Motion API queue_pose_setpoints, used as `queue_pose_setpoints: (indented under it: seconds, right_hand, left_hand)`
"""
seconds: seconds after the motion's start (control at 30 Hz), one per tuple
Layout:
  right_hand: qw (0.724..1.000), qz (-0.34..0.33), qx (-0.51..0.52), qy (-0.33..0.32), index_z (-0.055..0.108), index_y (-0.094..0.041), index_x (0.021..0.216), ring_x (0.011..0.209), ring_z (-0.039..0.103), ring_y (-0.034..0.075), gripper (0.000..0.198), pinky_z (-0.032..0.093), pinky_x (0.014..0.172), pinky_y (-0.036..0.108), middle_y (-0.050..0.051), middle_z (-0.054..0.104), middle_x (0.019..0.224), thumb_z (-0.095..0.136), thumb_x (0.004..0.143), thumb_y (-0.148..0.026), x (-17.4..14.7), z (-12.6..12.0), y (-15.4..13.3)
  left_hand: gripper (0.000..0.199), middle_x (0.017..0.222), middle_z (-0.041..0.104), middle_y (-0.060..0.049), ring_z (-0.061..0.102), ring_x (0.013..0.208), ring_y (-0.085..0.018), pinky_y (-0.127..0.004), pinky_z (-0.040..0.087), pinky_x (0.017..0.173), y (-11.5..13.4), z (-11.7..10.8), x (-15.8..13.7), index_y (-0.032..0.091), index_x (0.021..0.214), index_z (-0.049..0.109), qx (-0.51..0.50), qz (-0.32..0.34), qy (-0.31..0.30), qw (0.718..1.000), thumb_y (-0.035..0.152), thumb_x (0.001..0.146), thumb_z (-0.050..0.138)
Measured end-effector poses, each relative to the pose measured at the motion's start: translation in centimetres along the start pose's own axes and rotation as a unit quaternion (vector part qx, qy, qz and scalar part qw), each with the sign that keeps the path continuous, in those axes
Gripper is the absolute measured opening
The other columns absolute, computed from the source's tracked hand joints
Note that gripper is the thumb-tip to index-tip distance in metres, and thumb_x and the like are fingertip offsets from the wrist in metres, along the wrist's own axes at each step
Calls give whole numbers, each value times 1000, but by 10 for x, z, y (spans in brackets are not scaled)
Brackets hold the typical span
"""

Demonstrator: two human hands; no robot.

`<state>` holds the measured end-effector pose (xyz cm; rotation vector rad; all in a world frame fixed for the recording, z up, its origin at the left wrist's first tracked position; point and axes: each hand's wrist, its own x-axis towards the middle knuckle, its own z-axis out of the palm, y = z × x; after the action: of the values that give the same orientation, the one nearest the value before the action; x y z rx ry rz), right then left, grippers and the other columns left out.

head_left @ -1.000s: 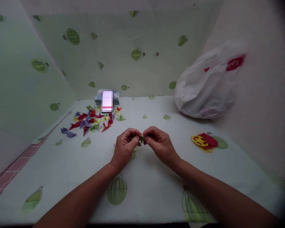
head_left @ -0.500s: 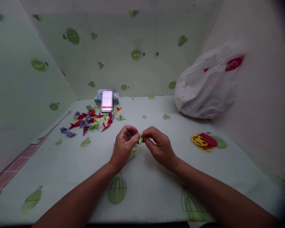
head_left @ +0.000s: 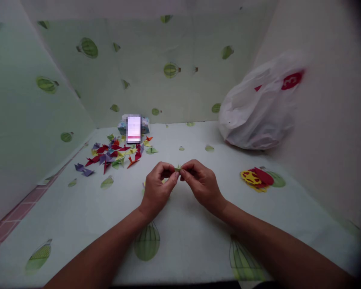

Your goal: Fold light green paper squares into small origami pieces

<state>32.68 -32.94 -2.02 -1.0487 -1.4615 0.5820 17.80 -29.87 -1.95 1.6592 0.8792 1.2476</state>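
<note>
A small piece of folded green paper (head_left: 178, 168) is pinched between my two hands, above the middle of the table. My left hand (head_left: 159, 184) grips its left side between thumb and fingers. On its right side, my right hand (head_left: 201, 180) holds it the same way, with the fingertips of both hands close together. Behind and below my left hand, some yellowish paper (head_left: 144, 185) shows in part; the hand hides most of it. Beyond to the left lies a pile of folded paper cranes (head_left: 108, 154) in red, purple, yellow, green and orange.
A lit phone (head_left: 134, 129) leans against a tissue box (head_left: 146, 125) behind the cranes. At the back right stands a full white plastic bag (head_left: 255, 116). Red and yellow cut-out shapes (head_left: 257, 178) lie on the right of the balloon-patterned cloth (head_left: 78, 224).
The green paper has turned from upright to lying flatter between my fingertips. My right hand's thumb and fingers have closed in nearer to my left. The view has shifted slightly.
</note>
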Motion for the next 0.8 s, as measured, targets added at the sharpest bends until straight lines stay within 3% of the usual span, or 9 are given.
queue_pose_setpoints:
  seconds: [0.13, 0.3, 0.8]
  right_hand:
    - [1000, -6, -6, -4, 60, -19, 82, 65, 59, 12, 11, 48, 62, 26, 0, 60, 72, 60, 92, -24, 0, 0, -1]
    - [1000, -8, -4, -3, 59, -19, 84, 66, 59, 12, 9, 48, 62, 26, 0, 60, 73, 58, 93, -22, -1, -1, -1]
    - [996, 71, 55, 0, 57, -19, 81, 62, 58, 11, 10, 46, 60, 26, -1, 59, 72, 61, 87, -26, 2, 0, 3]
  left_hand:
    - [12, 76, 59, -1, 58, 71, -13, -25, 47, 66, 4, 0, 1, 18, 77, 59, 32, -6, -6, 999, 26, 84, 64]
    - [13, 76, 60, -1, 57, 69, -12, -25, 47, 65, 3, 1, 1, 18, 80, 59, -1, -34, -18, 999, 28, 83, 66]
    - [14, 70, 60, 0, 57, 64, -13, -25, 44, 60, 1, 0, 2, 18, 76, 58, 14, -78, -42, 996, 29, 81, 66]
